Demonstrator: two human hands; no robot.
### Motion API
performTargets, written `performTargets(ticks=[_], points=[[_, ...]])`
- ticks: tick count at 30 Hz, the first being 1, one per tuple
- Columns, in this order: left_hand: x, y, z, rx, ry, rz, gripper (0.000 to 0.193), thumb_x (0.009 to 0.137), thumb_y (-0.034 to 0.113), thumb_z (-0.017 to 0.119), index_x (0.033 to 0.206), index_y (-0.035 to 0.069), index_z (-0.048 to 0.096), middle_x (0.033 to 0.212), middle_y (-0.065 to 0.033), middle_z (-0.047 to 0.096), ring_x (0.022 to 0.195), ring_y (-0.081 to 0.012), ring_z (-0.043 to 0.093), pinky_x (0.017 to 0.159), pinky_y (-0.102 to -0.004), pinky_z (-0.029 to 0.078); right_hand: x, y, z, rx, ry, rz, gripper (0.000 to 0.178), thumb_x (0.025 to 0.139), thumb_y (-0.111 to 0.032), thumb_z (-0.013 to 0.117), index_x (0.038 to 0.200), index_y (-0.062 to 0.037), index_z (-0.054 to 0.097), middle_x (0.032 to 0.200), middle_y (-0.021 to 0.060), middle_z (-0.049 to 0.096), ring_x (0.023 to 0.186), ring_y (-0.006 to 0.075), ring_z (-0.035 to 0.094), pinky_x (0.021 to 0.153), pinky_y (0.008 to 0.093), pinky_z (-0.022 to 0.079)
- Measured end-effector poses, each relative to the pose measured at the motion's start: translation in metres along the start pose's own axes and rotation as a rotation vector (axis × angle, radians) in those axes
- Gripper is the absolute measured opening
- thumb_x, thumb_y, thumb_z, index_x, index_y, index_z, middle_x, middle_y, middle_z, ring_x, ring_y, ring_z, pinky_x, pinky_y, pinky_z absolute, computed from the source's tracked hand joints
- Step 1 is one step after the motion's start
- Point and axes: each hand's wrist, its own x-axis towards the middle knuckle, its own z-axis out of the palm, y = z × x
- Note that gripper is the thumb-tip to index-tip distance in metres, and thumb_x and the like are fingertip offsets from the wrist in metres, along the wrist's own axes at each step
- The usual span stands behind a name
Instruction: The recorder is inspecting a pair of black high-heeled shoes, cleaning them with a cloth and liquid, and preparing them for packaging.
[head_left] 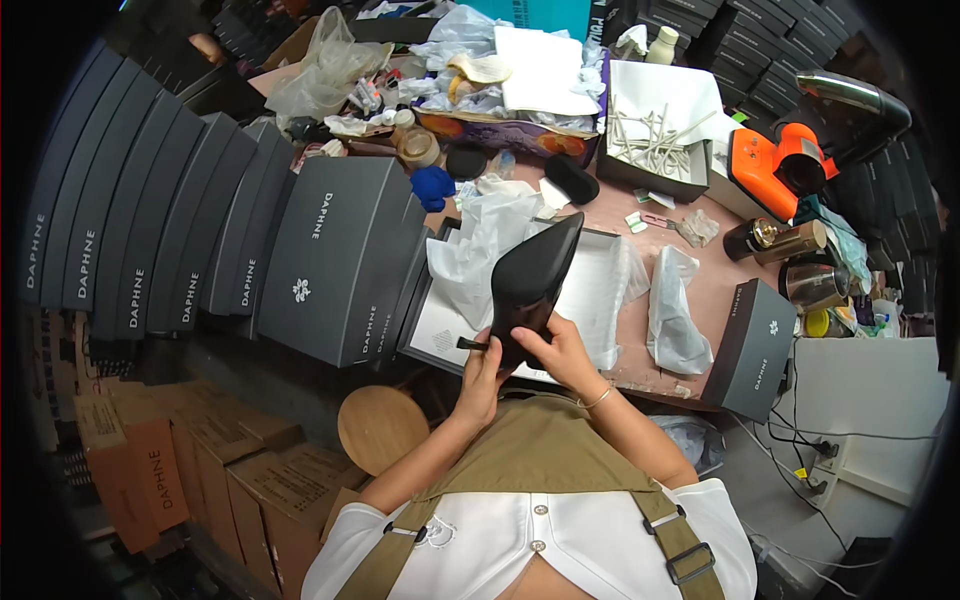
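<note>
A black pointed-toe shoe (530, 270) is held in front of me above the table, its toe pointing away and slightly right. My left hand (480, 385) grips its near end from the left, and a short dark strip (470, 343) sticks out beside those fingers. My right hand (562, 358) closes on the same end, thumb on top. Beneath the shoe lies an opened shoebox (432, 335) lined with white tissue paper (465, 265) and white padding (590, 310). Right of it rests a crumpled white tissue bundle (677, 315); whether anything is inside is hidden.
Grey shoeboxes (320, 260) line the left side, above brown cartons (270, 490). A grey box (752, 350) stands at the table's right edge. Farther back are a tray of white sticks (650, 140), an orange device (765, 170) and a filled purple box (500, 135). A round stool (382, 430) is lower left.
</note>
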Motion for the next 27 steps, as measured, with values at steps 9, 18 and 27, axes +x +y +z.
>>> performTargets(ticks=[9,18,27], points=[[0.045,0.067,-0.012,0.07,-0.404,-0.305,0.054,0.096,0.039,0.053,0.137,0.006,0.042,0.125,-0.0083,0.055,0.112,-0.0172,0.055,0.094,-0.0332,0.045,-0.015,0.004,-0.005,0.397,-0.218,0.365,0.031,0.093,-0.022,0.06,0.111,0.0033,0.062,0.1,0.0036,0.065,0.09,0.0085,0.058,0.08,0.0247,0.048],[0.059,0.04,-0.024,-0.334,-0.252,-0.456,0.044,0.094,0.037,0.057,0.12,0.002,0.055,0.108,-0.0093,0.065,0.093,-0.0196,0.065,0.081,-0.0334,0.055,-0.072,0.012,-0.066,-0.138,0.073,0.297,0.038,0.096,-0.021,0.054,0.123,0.0059,0.055,0.114,0.009,0.063,0.104,0.0137,0.056,0.092,0.0274,0.043],[0.07,0.052,-0.002,-0.267,-0.219,-0.419,0.045,0.092,0.037,0.061,0.123,0.005,0.052,0.107,-0.0071,0.063,0.09,-0.0176,0.064,0.077,-0.0316,0.055,-0.07,-0.016,-0.031,-0.337,0.277,-0.132,0.034,0.093,-0.012,0.053,0.123,0.0026,0.054,0.108,0.0154,0.059,0.099,0.0254,0.057,0.089,0.0313,0.043]])
